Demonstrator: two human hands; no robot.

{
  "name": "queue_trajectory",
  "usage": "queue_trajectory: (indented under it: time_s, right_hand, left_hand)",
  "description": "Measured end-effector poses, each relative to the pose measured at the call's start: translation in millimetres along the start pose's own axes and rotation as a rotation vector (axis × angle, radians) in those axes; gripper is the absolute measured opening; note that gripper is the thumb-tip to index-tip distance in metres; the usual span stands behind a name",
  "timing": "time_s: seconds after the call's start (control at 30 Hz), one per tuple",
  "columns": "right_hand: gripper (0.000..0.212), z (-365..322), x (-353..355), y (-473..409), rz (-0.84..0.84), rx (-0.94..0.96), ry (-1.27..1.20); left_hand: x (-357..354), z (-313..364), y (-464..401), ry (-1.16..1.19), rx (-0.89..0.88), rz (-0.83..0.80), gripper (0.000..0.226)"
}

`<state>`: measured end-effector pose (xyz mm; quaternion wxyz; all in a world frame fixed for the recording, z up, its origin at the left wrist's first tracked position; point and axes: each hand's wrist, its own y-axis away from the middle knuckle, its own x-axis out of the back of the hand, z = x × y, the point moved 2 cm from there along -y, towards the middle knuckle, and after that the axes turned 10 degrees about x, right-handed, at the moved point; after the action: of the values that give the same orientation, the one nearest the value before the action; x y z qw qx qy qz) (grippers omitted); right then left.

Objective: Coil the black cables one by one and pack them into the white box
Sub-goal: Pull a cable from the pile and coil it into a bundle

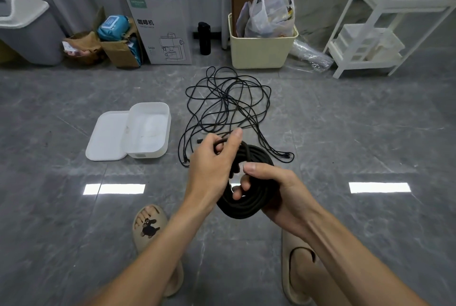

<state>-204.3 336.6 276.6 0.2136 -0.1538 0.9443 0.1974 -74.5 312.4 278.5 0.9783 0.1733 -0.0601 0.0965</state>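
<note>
A thick coil of black cable [246, 207] hangs between my hands above the grey floor. My right hand [274, 189] grips the coil's right side, fingers curled through its middle. My left hand [212, 162] pinches the cable's free end at the top of the coil and wraps it round the bundle. Beyond them a tangle of thin black cables [227, 105] lies loose on the floor. The open white box [165, 120] stands left of the tangle with nothing inside, its lid [108, 135] flat beside it.
Along the far wall stand a grey bin [29, 31], a brown carton [121, 51], a white coffee-machine box [160, 21], a black bottle [204, 38], a cream tub [261, 51] with plastic bags, and a white shelf [385, 21]. My slippered feet [153, 234] are below.
</note>
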Motion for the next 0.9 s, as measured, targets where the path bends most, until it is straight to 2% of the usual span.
queue_trajectory:
  time_s: [0.1, 0.2, 0.27, 0.37, 0.47, 0.6, 0.77, 0.9]
  right_hand:
    - [0.014, -4.2, 1.8, -1.3, 0.009, -0.034, 0.053]
    - [0.032, -5.4, 4.9, -2.5, -0.008, -0.055, 0.123]
    - [0.030, -5.1, 5.5, -2.2, 0.015, -0.042, 0.123]
    - [0.010, -5.5, 3.3, -1.4, 0.090, 0.035, 0.085]
    - [0.029, -8.9, 3.5, -1.7, 0.111, 0.088, 0.025]
    - [0.017, -10.0, 4.1, -3.2, 0.073, 0.102, -0.065]
    - [0.021, -9.7, 5.8, -3.3, 0.099, 0.111, -0.069]
    - [0.018, -10.1, 11.9, -5.6, 0.172, 0.126, -0.092]
  left_hand:
    - [-1.4, 1.5, 2.7, -0.107, -0.084, 0.004, 0.042]
    - [-1.1, -0.1, 2.4, -0.156, -0.128, -0.007, 0.043]
    - [-0.8, -1.2, 0.4, -0.144, -0.108, -0.043, 0.043]
    - [1.2, 1.4, -1.8, -0.012, -0.029, -0.146, 0.037]
    - [7.8, 5.0, -4.3, 0.155, 0.069, -0.293, 0.029]
    - [11.8, 0.5, -7.8, 0.322, 0.210, -0.371, 0.026]
    - [12.6, -2.7, -8.6, 0.082, 0.143, -0.266, 0.020]
    - [10.1, -2.9, -3.3, -0.016, 0.200, -0.346, 0.043]
